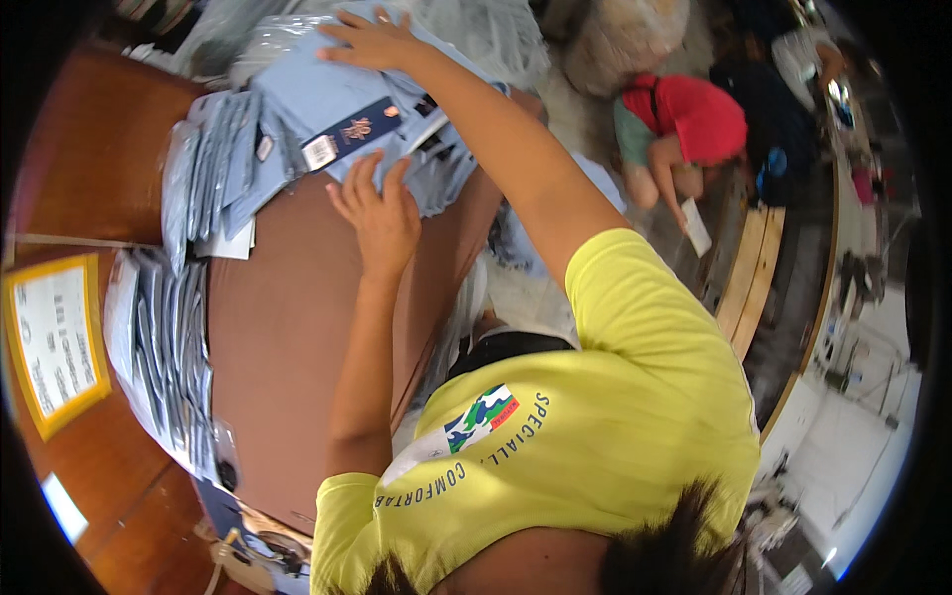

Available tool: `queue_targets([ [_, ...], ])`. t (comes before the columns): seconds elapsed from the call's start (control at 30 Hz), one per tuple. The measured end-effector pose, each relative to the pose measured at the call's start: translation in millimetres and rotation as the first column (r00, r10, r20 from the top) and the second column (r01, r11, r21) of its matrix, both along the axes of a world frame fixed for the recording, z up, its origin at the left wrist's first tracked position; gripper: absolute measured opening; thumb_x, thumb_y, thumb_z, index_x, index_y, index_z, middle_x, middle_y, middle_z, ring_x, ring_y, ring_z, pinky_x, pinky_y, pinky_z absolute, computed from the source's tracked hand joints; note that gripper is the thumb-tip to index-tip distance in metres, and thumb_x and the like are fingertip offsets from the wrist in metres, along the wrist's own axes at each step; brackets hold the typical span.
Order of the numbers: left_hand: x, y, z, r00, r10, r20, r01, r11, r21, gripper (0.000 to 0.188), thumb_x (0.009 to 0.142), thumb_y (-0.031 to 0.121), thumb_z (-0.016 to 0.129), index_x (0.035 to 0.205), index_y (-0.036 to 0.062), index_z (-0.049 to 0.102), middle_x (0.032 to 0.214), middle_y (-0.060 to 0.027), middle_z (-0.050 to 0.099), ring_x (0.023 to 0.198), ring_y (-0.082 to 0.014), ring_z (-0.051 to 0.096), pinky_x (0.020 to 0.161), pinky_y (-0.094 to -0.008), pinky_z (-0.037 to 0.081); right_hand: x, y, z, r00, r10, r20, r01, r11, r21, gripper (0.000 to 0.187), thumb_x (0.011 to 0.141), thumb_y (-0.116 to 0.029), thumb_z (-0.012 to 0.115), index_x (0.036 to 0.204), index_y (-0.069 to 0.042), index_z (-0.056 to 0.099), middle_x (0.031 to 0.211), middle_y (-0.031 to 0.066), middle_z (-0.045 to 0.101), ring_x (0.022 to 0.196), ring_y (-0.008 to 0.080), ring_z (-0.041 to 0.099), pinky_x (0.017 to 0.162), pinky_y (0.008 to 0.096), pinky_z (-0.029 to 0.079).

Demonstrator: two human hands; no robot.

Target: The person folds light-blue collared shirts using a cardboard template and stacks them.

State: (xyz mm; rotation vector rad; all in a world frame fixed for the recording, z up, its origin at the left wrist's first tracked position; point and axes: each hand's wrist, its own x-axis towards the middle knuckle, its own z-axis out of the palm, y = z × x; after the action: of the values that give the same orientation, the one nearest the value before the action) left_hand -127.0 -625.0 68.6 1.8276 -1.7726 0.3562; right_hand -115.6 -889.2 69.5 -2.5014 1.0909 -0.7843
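A light blue folded garment (288, 99) lies at the far end of the brown-covered table (288, 347), with a dark hang tag (352, 134) and a white barcode label on it. My right hand (372, 42) rests on the garment's far part, fingers spread and palm down. Just below the tag is my left hand (382, 218), its fingers apart and slightly bent, holding nothing. Whether its fingertips touch the cloth I cannot tell. More blue cloth (446, 174) bunches beside the garment, partly under my right forearm.
Bagged blue garments (203, 159) stand in a row at the table's left, with a second bagged stack (164, 357) nearer me. A yellow-framed sheet (59, 342) is on the brown wooden surface. On the right, a person in red (694, 119) crouches near wooden planks (749, 278).
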Motion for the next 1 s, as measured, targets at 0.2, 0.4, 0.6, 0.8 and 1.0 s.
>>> queue_targets([
  [0.2,8,58,-26,0.987,-0.147,-0.059,0.13,0.963,-0.235,0.057,0.074,0.011,0.07,0.125,0.0108,0.043,0.13,-0.0155,0.037,0.125,-0.0352,0.03,0.103,-0.0527,0.026,-150,35,26,0.603,0.075,0.795,0.182,0.956,-0.228,0.024,0.081,-0.02,0.054,0.103,-0.011,0.061,0.094,0.015,0.063,0.093,0.0303,0.059,0.095,0.0466,0.035],
  [0.4,10,118,-84,0.991,-0.131,0.018,0.131,0.991,0.032,0.055,0.078,0.009,0.067,0.124,0.006,0.038,0.129,-0.0199,0.034,0.121,-0.0387,0.033,0.101,-0.0512,0.03,-319,158,-281,0.406,-0.907,0.113,0.571,0.348,0.744,0.027,0.085,-0.029,0.057,0.076,-0.004,0.059,0.078,0.0124,0.064,0.077,0.0271,0.063,0.064,0.0362,0.048],
  [0.6,2,126,-101,0.989,-0.125,-0.081,0.137,0.975,0.177,0.043,0.083,0.007,0.061,0.12,-0.0001,0.04,0.126,-0.0238,0.034,0.12,-0.0389,0.034,0.101,-0.0514,0.03,-330,227,-405,0.779,-0.602,-0.178,0.577,0.577,0.578,0.053,0.071,-0.008,0.057,0.122,-0.018,0.049,0.135,0.0099,0.042,0.104,0.031,0.056,0.087,0.0427,0.047],
  [0.8,-2,117,-96,0.99,-0.136,-0.034,0.14,0.965,0.22,0.039,0.086,0.007,0.058,0.119,-0.0033,0.04,0.124,-0.0249,0.035,0.118,-0.0398,0.036,0.1,-0.0517,0.031,-310,193,-373,0.727,-0.511,-0.459,0.673,0.399,0.622,0.072,0.075,-0.014,0.063,0.136,-0.018,0.025,0.125,0.0135,0.051,0.105,0.0316,0.057,0.085,0.0445,0.047],
  [1.0,-6,107,-92,0.986,-0.164,0.037,0.154,0.968,0.201,0.038,0.085,0.007,0.059,0.117,-0.0043,0.042,0.121,-0.0251,0.037,0.114,-0.0389,0.04,0.094,-0.0481,0.038,-329,227,-413,0.754,-0.145,-0.641,0.604,0.535,0.59,0.034,0.084,-0.027,0.058,0.116,-0.016,0.054,0.101,0.0072,0.064,0.095,0.0297,0.061,0.075,0.044,0.049],
])
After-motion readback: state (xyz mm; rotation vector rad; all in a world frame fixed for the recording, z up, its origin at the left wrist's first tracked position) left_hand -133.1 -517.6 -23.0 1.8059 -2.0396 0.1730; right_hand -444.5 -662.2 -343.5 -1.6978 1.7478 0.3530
